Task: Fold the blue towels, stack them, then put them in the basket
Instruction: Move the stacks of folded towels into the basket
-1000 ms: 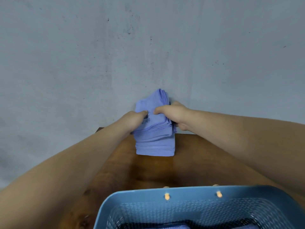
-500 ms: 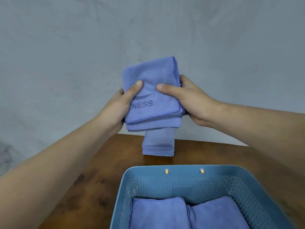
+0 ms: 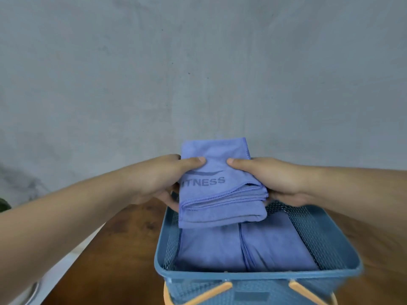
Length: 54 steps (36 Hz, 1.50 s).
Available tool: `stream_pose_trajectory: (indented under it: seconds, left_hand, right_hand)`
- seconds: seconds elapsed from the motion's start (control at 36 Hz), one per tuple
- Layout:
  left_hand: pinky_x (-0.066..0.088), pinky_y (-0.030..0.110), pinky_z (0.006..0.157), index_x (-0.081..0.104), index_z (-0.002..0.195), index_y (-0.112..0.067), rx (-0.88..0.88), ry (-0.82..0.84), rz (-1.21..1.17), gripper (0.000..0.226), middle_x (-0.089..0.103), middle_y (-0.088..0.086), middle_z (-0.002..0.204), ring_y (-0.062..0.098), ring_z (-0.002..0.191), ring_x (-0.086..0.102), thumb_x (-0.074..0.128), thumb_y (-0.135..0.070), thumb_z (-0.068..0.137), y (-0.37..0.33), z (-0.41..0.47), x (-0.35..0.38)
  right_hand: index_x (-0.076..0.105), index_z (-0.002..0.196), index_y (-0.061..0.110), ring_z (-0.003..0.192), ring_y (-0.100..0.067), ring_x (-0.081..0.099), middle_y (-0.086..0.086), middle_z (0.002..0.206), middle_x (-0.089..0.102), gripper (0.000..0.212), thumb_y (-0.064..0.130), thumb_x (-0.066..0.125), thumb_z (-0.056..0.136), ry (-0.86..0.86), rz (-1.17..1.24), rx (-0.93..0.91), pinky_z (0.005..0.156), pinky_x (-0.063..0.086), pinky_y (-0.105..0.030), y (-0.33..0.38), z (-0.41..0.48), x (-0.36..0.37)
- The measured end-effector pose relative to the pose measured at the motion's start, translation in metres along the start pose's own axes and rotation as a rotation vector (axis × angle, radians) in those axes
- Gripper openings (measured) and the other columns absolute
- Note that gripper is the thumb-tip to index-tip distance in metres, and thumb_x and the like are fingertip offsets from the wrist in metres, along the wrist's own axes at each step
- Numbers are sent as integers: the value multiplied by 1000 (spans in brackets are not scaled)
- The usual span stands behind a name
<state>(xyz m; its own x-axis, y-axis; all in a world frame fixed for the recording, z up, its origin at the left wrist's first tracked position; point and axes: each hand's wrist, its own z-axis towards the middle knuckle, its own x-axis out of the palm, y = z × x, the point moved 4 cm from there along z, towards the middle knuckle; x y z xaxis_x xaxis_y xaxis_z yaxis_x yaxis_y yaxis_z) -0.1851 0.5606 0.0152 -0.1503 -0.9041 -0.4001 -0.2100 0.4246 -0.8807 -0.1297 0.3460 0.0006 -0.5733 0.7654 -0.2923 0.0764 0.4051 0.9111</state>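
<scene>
A small stack of folded blue towels, the top one printed with dark letters, hangs over the far end of the blue mesh basket. My left hand grips its left side, thumb on top and fingers underneath. My right hand grips its right side the same way. Two folded blue towels lie side by side on the basket's floor.
The basket stands on a brown wooden table and has orange handles at its near end. A grey wall rises behind the table. The table's left edge runs diagonally at lower left.
Both hands lifted part of the stack off the table and brought it toward me, down over the basket. The view has tilted down, and the rest of the stack is out of sight.
</scene>
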Motion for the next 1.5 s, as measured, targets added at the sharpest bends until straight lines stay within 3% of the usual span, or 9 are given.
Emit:
stream_pose_trajectory:
  seconds: [0.22, 0.33, 0.42, 0.5, 0.69, 0.81, 1.08, 1.33, 1.5]
  left_hand:
    - [66, 39, 70, 62, 131, -33, -32, -89, 456, 44, 73, -4, 115, 19, 94, 76, 56, -64, 100, 13, -6, -4]
    - [52, 38, 99, 62, 129, -27, 173, -294, 858, 45, 64, -6, 119, 16, 110, 63, 52, -62, 101, 10, 0, -8]
    - [49, 23, 87, 68, 116, -32, 290, -181, 807, 23, 66, -16, 105, 1, 95, 62, 60, -47, 102, 18, 8, 1]
    - [48, 20, 89, 70, 110, -33, 392, -57, 876, 13, 62, -18, 101, -6, 94, 58, 64, -39, 100, 30, 10, 9]
    - [37, 35, 106, 55, 124, -44, 445, 114, 1296, 53, 56, -22, 116, 0, 112, 53, 49, -83, 88, 43, 13, 22]
    - [36, 37, 109, 53, 127, -45, 426, 175, 1309, 59, 54, -22, 118, 1, 114, 52, 48, -88, 86, 43, 15, 24]
    - [54, 26, 88, 67, 117, -39, 377, 57, 924, 29, 67, -21, 102, -3, 92, 64, 66, -58, 96, 1, 51, -13]
    - [50, 25, 81, 71, 110, -32, 241, -112, 843, 24, 70, -15, 102, 4, 93, 64, 66, -51, 97, 4, 168, -42]
    - [52, 32, 82, 66, 112, -26, 92, -179, 761, 32, 71, -6, 103, 15, 95, 66, 62, -54, 99, 35, 250, -60]
  right_hand:
    - [73, 126, 17, 83, -15, 76, -4, 112, 80, 42, 48, 50, 109, 97, 166, 171, 65, 60, -33, -55, -3, 37]
    - [71, 124, 18, 78, -11, 75, 3, 101, 81, 40, 50, 51, 108, 120, 90, 248, 72, 62, -34, -79, 6, 55]
    - [71, 116, 21, 68, -7, 72, 7, 85, 80, 39, 53, 52, 107, 89, -15, 264, 64, 59, -30, -77, 10, 60]
    - [70, 120, 19, 91, -21, 74, -7, 112, 80, 46, 58, 52, 105, 117, -94, 280, 76, 66, -42, -73, 12, 59]
    - [49, 141, 19, 54, -18, 63, -7, 104, 65, 75, 80, 43, 96, 125, -620, 244, 51, 58, -27, -71, 15, 50]
    - [60, 124, 17, 46, -13, 52, -6, 94, 61, 76, 85, 46, 92, 129, -636, 251, 42, 41, -19, -67, 18, 39]
    - [66, 96, 11, 51, -20, 59, -9, 83, 71, 35, 44, 59, 104, -15, -727, 43, 47, 46, -24, 30, 53, -39]
    - [69, 115, 12, 69, -22, 65, -7, 98, 73, 31, 39, 62, 102, -74, -645, 152, 59, 56, -28, 19, 160, -82]
    - [58, 135, 11, 97, -30, 74, -13, 122, 69, 54, 54, 59, 102, -75, -445, 322, 89, 64, -45, -23, 239, -97]
